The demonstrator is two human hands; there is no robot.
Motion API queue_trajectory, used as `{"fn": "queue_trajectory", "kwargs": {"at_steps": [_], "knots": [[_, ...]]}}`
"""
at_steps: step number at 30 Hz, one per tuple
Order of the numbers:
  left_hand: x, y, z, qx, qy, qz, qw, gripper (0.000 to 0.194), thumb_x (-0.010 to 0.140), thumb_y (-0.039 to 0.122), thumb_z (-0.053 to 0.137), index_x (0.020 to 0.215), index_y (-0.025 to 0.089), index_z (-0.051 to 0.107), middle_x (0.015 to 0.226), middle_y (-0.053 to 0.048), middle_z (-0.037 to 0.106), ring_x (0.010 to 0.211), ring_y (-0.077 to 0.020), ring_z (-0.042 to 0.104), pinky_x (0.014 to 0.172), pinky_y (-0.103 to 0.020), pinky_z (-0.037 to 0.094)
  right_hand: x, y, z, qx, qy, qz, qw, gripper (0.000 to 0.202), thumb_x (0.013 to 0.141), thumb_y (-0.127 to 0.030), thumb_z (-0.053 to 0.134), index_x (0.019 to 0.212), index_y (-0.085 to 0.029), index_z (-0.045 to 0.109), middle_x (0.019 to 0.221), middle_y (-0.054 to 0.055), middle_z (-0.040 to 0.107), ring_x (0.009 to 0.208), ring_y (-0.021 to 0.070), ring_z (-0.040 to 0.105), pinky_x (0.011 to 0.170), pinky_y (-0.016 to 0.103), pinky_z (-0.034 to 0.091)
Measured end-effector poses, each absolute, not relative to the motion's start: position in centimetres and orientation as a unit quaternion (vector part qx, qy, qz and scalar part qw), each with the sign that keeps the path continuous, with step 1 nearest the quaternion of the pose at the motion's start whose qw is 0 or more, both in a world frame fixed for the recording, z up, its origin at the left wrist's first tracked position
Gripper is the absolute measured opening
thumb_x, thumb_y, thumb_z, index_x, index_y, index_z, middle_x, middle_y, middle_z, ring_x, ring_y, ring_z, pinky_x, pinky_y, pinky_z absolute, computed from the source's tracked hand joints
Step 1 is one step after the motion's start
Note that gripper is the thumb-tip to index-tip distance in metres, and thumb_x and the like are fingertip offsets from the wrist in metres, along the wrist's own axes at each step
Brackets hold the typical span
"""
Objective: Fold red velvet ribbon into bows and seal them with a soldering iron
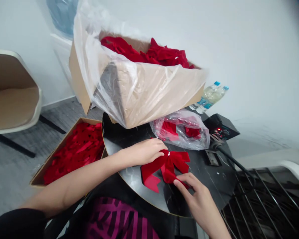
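Note:
A red velvet bow (pixel 168 168) with notched tails lies on the round black table (pixel 137 181). It has a small white spot at its knot. My left hand (pixel 150 151) rests over the bow's upper left loop, fingers bent around it. With thumb and fingers, my right hand (pixel 195 189) pinches the lower right tail. Just beyond the bow is a clear plastic bag (pixel 181 129) with red pieces inside.
A large plastic-lined cardboard box (pixel 154 89) full of red bows stands at the back. A lower box (pixel 74 152) of red pieces sits on the floor at left. Two bottles (pixel 210 96), a black control box (pixel 221 127) with a red light and a cable are at right.

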State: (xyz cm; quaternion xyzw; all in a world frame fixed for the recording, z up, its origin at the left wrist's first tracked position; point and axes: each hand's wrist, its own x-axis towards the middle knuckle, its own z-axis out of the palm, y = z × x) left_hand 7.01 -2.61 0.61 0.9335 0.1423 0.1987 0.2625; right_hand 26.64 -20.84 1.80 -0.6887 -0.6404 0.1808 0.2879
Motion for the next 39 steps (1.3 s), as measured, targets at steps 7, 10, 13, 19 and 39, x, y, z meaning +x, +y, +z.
{"fn": "queue_trajectory", "kwargs": {"at_steps": [7, 10, 13, 19, 39], "knots": [[9.6, -2.7, 0.3, 0.937, 0.194, 0.141, 0.253, 0.038, 0.093, 0.014, 0.063, 0.131, 0.009, 0.067, 0.122, -0.02, 0.069, 0.116, -0.0336, 0.066, 0.103, -0.046, 0.048, 25.6, -20.1, 0.1, -0.756, -0.55, 0.182, 0.304, 0.026, 0.092, -0.044, 0.064, 0.088, -0.024, 0.08, 0.116, 0.014, 0.074, 0.103, 0.0292, 0.074, 0.093, 0.042, 0.056], [10.0, -2.6, 1.3, 0.935, 0.21, 0.11, 0.264, 0.036, 0.092, 0.024, 0.067, 0.124, 0.006, 0.069, 0.123, -0.021, 0.066, 0.12, -0.0364, 0.062, 0.104, -0.048, 0.047, 25.2, -19.6, 0.0, -0.766, -0.517, 0.21, 0.318, 0.026, 0.089, -0.044, 0.064, 0.089, -0.023, 0.08, 0.111, 0.013, 0.073, 0.099, 0.0287, 0.072, 0.093, 0.043, 0.053], [10.2, -2.3, 2.0, 0.928, 0.221, 0.087, 0.288, 0.029, 0.1, 0.031, 0.054, 0.112, 0.012, 0.073, 0.121, -0.018, 0.066, 0.122, -0.0335, 0.06, 0.106, -0.047, 0.045, 25.3, -19.2, -0.2, -0.769, -0.503, 0.217, 0.33, 0.031, 0.087, -0.048, 0.064, 0.088, -0.022, 0.08, 0.108, 0.013, 0.071, 0.093, 0.0288, 0.071, 0.087, 0.043, 0.054], [10.5, -1.9, 2.2, 0.896, 0.238, 0.069, 0.367, 0.034, 0.089, 0.04, 0.067, 0.11, 0.013, 0.07, 0.115, -0.017, 0.068, 0.116, -0.0346, 0.06, 0.1, -0.046, 0.046, 26.1, -18.9, -0.2, -0.755, -0.496, 0.244, 0.352, 0.036, 0.087, -0.052, 0.064, 0.09, -0.021, 0.082, 0.115, 0.015, 0.073, 0.105, 0.0305, 0.072, 0.097, 0.044, 0.052], [8.7, -3.2, 5.0, 0.448, 0.111, 0.02, 0.887, 0.027, 0.07, 0.017, 0.083, 0.084, 0.017, 0.06, 0.084, -0.005, 0.075, 0.076, -0.0208, 0.076, 0.074, -0.034, 0.06, 30.2, -18.3, 12.3, -0.619, -0.652, 0.343, 0.272, 0.017, 0.098, -0.039, 0.066, 0.093, -0.025, 0.074, 0.101, 0.0, 0.073, 0.093, 0.0144, 0.068, 0.085, 0.022, 0.049]]}}
